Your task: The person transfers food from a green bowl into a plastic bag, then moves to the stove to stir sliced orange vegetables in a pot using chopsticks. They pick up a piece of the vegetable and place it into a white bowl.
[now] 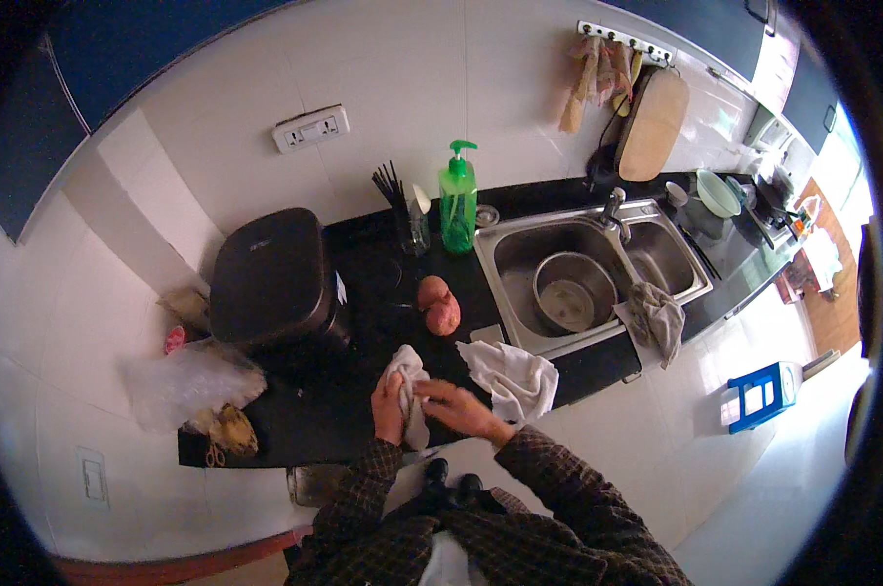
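My left hand (388,406) grips a bunched white cloth (410,357) above the front of the black countertop. My right hand (459,409) reaches across to the same cloth, its fingertips against the folds; whether they pinch it is blurred. Anything wrapped inside the cloth is hidden. A second white cloth (518,381) lies crumpled at the counter's front edge, just right of my right hand. Beyond my hands, two reddish potatoes or sweet potatoes (443,315) rest touching each other on the counter.
A steel double sink (514,293) holds a metal pot (574,293); a grey rag (653,315) drapes its front rim. Behind stand a green pump bottle (458,209) and a glass utensil holder (415,231). A dark lidded appliance (269,278), plastic bag (185,384) and scissors (215,455) are left.
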{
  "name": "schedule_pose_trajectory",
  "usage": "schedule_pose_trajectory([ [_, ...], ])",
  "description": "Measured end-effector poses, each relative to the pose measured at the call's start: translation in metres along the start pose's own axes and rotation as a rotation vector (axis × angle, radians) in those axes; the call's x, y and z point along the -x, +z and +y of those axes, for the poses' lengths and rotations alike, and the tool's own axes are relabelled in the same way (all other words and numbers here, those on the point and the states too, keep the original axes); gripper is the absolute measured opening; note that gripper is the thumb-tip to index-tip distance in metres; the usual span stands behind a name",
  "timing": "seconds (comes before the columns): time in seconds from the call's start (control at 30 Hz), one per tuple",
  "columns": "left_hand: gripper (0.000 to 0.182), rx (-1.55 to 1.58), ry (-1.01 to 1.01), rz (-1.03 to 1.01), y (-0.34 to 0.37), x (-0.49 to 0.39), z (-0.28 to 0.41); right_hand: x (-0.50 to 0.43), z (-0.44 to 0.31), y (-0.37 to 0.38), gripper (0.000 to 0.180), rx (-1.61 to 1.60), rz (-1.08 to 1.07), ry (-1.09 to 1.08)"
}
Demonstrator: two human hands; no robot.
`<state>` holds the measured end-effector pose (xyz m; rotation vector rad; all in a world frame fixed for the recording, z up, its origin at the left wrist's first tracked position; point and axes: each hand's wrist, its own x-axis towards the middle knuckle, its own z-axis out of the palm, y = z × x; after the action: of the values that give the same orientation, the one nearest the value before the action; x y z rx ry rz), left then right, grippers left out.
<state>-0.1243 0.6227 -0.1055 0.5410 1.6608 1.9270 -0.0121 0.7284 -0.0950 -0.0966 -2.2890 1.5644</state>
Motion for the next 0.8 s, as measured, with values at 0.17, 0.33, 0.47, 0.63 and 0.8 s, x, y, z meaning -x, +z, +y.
schedule_pose_trajectory([
  [0.17, 0.059, -0.684, 0.378, -0.108, -0.01, -0.011, 0.007, -0.066, 0.06, -0.062, 0.056, 0.371, 0.495, 0.411],
  [0.33, 0.049, -0.039, -0.233, -0.281, 0.007, -0.005, 0.0, -0.105, 0.083, -0.053, 0.067, 0.511, 0.431, 0.637],
  [0.47, 0.049, 0.414, -0.475, -0.342, 0.0, -0.012, -0.006, -0.105, 0.098, -0.044, 0.066, 0.681, 0.475, 0.512],
  [0.63, 0.053, 0.586, -0.65, -0.205, -0.011, -0.02, -0.004, -0.078, 0.048, -0.047, 0.055, 0.16, 0.078, 0.427],
  [0.8, 0.051, 0.686, -0.705, -0.376, -0.022, -0.015, -0.025, -0.106, 0.055, -0.074, 0.05, 0.305, 0.078, 0.38],
])
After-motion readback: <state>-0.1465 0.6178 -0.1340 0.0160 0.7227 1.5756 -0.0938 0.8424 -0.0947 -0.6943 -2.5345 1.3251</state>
